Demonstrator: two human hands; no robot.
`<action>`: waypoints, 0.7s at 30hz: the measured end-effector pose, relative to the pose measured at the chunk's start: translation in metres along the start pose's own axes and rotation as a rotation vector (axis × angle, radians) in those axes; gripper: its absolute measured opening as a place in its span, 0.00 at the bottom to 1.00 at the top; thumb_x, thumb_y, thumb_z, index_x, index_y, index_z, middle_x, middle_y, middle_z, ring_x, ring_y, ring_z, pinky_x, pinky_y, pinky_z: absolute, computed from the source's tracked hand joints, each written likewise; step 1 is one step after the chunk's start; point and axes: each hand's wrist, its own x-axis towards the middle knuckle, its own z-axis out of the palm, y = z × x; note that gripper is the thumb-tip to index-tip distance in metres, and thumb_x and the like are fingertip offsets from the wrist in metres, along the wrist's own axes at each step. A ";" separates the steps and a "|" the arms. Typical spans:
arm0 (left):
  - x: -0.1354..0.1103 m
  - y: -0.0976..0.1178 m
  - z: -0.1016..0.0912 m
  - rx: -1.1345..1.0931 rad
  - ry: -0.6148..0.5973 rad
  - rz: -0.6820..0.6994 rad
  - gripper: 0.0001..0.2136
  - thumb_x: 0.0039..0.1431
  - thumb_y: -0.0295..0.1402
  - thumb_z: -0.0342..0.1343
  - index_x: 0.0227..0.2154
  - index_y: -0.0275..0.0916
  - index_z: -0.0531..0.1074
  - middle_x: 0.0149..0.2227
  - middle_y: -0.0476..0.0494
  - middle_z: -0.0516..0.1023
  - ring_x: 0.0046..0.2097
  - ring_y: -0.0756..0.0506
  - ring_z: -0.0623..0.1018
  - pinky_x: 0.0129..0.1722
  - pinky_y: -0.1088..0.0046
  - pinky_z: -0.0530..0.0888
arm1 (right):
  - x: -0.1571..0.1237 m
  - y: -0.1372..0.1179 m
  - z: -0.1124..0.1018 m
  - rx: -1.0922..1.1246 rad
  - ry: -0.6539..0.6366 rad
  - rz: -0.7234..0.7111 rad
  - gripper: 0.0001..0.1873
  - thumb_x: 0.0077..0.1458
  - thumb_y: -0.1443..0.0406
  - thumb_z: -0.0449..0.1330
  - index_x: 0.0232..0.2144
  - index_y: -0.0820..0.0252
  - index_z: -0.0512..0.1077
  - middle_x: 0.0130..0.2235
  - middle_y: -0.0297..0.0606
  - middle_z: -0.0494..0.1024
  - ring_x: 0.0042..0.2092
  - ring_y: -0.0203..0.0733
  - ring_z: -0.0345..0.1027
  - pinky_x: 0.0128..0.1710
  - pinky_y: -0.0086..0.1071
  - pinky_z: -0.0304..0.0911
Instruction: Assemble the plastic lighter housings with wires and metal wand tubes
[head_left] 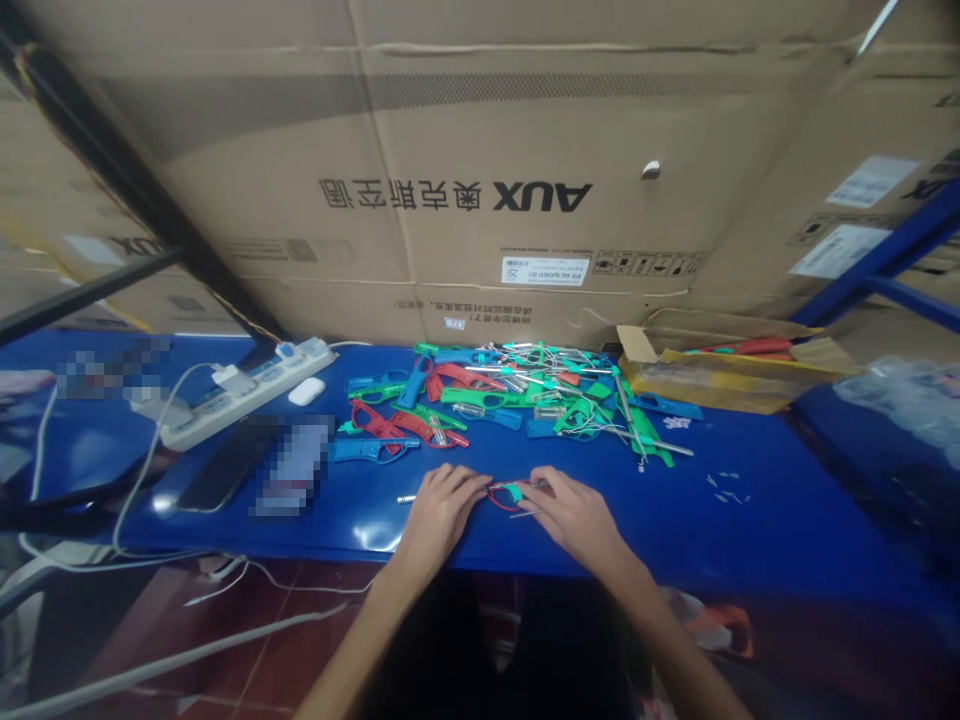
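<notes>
Close to the table's front edge, a red long-nosed lighter casing (pixel 495 501) with a green trigger piece (pixel 513 493) lies between my two hands. My left hand (pixel 444 508) has its fingers closed on the casing's left end. A short metal tube shows (pixel 406 499) just left of that hand; whether it joins the casing is hidden. My right hand (pixel 576 512) is pinched on the casing's right end, and a thin metal rod (pixel 525 514) shows beneath its fingertips. Beyond both hands lies a pile of red, green and blue lighter casings (pixel 484 398) with metal tubes and wires.
An open cardboard box (pixel 720 378) holding red and green pieces stands at the back right. Small pale bits (pixel 726 488) lie on the blue tabletop (pixel 787 520). A power strip (pixel 251 392), a white case (pixel 307 391) and phones (pixel 229 465) are left. Large cartons (pixel 450 120) wall the back.
</notes>
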 end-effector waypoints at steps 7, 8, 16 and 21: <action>-0.004 0.002 0.002 0.110 -0.054 0.057 0.11 0.72 0.26 0.47 0.47 0.40 0.75 0.42 0.43 0.77 0.41 0.43 0.70 0.40 0.65 0.66 | 0.001 -0.001 -0.002 0.029 -0.008 0.018 0.13 0.69 0.61 0.53 0.49 0.53 0.76 0.43 0.40 0.78 0.38 0.37 0.74 0.36 0.29 0.66; -0.004 0.003 0.001 0.124 -0.063 0.064 0.11 0.71 0.25 0.47 0.47 0.39 0.74 0.43 0.42 0.77 0.42 0.42 0.70 0.40 0.64 0.66 | 0.001 -0.001 -0.002 0.030 -0.007 0.017 0.13 0.70 0.61 0.53 0.49 0.53 0.76 0.42 0.40 0.78 0.38 0.38 0.74 0.36 0.29 0.66; 0.003 -0.006 -0.011 0.115 -0.186 0.162 0.12 0.70 0.25 0.48 0.51 0.41 0.71 0.48 0.42 0.75 0.46 0.42 0.70 0.46 0.64 0.67 | 0.000 0.000 -0.001 0.034 -0.004 0.029 0.14 0.70 0.61 0.52 0.50 0.53 0.76 0.43 0.40 0.78 0.38 0.38 0.74 0.36 0.29 0.66; 0.004 -0.011 -0.008 0.109 -0.188 0.172 0.12 0.70 0.24 0.46 0.51 0.40 0.70 0.50 0.41 0.75 0.47 0.42 0.71 0.45 0.64 0.67 | 0.000 0.000 -0.001 0.024 0.006 0.026 0.14 0.70 0.62 0.53 0.50 0.53 0.76 0.43 0.40 0.78 0.38 0.38 0.74 0.36 0.29 0.66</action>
